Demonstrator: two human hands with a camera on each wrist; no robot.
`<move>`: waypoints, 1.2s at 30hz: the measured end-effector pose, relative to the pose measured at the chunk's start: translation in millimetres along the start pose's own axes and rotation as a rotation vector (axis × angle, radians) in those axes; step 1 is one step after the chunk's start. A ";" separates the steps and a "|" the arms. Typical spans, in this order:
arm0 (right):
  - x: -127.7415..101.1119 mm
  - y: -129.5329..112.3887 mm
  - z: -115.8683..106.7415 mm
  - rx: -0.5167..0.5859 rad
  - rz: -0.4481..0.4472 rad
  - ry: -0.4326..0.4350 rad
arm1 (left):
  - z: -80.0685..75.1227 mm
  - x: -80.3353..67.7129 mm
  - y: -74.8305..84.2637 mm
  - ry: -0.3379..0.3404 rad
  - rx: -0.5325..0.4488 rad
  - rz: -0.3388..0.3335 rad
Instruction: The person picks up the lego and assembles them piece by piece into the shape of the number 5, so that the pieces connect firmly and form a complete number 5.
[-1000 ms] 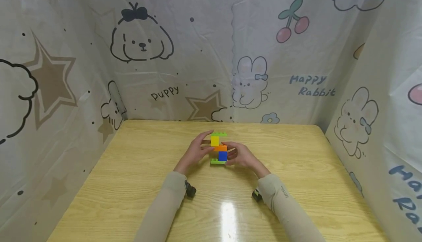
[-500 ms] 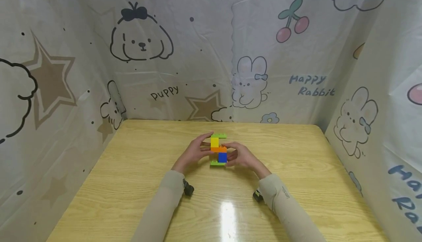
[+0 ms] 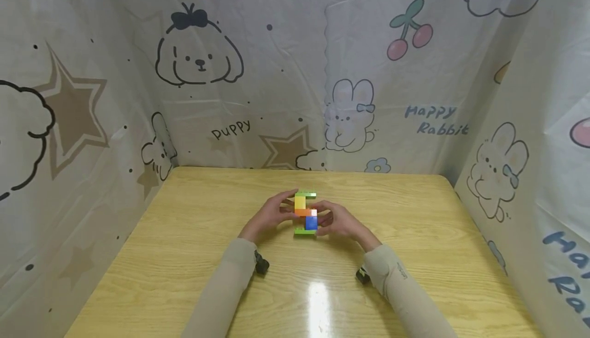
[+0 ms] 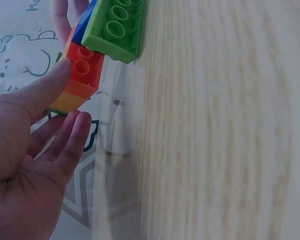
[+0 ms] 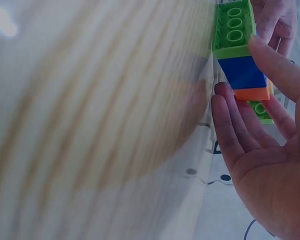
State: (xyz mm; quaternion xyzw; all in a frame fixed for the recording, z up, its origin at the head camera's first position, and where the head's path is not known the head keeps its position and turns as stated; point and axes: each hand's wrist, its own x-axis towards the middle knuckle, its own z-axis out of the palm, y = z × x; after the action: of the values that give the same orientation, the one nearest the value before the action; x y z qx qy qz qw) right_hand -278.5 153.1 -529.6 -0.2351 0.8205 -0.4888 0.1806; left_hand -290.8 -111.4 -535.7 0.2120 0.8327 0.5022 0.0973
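Observation:
Both hands hold one joined stack of toy building bricks at the middle of the table. In the head view it runs from a far green brick [image 3: 310, 194] through a yellow brick [image 3: 300, 203], an orange brick [image 3: 302, 212] and a blue brick [image 3: 311, 223] to a near green brick [image 3: 303, 232]. The left hand [image 3: 269, 216] grips the yellow and orange part, its thumb on the orange brick [image 4: 84, 67]. From the right, the right hand [image 3: 343, 221] pinches the blue end, thumb by the green brick [image 5: 234, 30]. Hollow undersides of the green and orange bricks show in the wrist views.
A light wooden table [image 3: 184, 276] lies under the arms. Printed cloth [image 3: 276, 46] with cartoon animals walls off its back and both sides. Each wrist wears a small black camera [image 3: 261, 263].
Both hands and the brick stack have shifted slightly toward the person. The stack's upper faces catch more light now. The hold looks much the same.

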 end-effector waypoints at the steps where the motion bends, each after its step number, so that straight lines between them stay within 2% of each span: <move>1: -0.4 0.4 -0.1 -0.005 -0.002 -0.002 | 0.0 0.1 -0.7 -0.006 -0.003 -0.003; 7: -1.9 1.8 -1.4 -0.026 0.005 -0.016 | -0.2 -0.6 -5.2 -0.040 0.001 -0.006; 18: -4.6 2.3 -2.5 -0.096 0.023 -0.044 | -0.6 -1.7 -5.5 -0.082 0.066 -0.031; 24: -5.2 1.9 -2.2 -0.147 0.035 -0.056 | -0.3 -4.1 -5.4 -0.098 0.105 -0.067; 36: -6.3 -0.2 -2.5 -0.194 0.033 -0.061 | -0.8 -4.5 -9.0 -0.129 0.078 -0.071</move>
State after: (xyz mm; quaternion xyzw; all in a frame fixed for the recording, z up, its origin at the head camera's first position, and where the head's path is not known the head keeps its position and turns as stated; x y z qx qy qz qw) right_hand -274.5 158.3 -527.8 -0.2528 0.8617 -0.3968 0.1901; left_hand -289.4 -117.8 -543.4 0.2179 0.8507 0.4508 0.1603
